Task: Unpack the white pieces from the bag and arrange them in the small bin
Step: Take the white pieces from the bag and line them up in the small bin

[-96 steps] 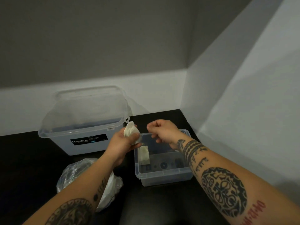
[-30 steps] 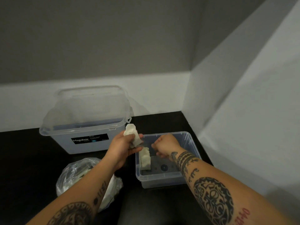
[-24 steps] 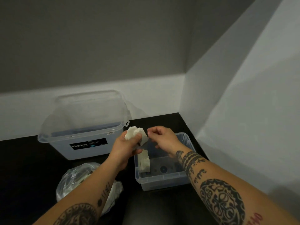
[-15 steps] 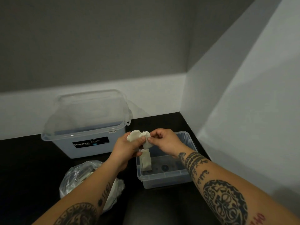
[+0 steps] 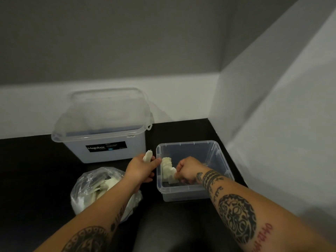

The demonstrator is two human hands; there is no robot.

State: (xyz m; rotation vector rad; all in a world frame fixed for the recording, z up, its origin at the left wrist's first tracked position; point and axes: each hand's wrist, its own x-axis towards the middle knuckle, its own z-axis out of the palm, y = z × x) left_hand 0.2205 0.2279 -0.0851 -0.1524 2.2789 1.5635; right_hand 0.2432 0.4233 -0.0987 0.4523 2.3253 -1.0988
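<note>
The small clear bin (image 5: 221, 160) stands on the dark table at centre right. Inside, along its left wall, white pieces (image 5: 166, 167) stand on edge in a row. My right hand (image 5: 187, 170) is down inside the bin, fingers pinched on the nearest white piece (image 5: 172, 178) at the front end of that row. My left hand (image 5: 141, 169) hovers just outside the bin's left wall, holding a small stack of white pieces (image 5: 147, 155). The clear plastic bag (image 5: 91, 186) with more white pieces lies at lower left, partly under my left forearm.
A larger translucent lidded box (image 5: 101, 128) with a black Megabox label stands behind the bag, against the back wall. A grey wall closes the right side next to the small bin. Dark table surface (image 5: 27, 170) stretches left.
My right hand took one white piece from the stack in my left hand and went down into the bin with it, to the row. My left hand dropped slightly to the left.
</note>
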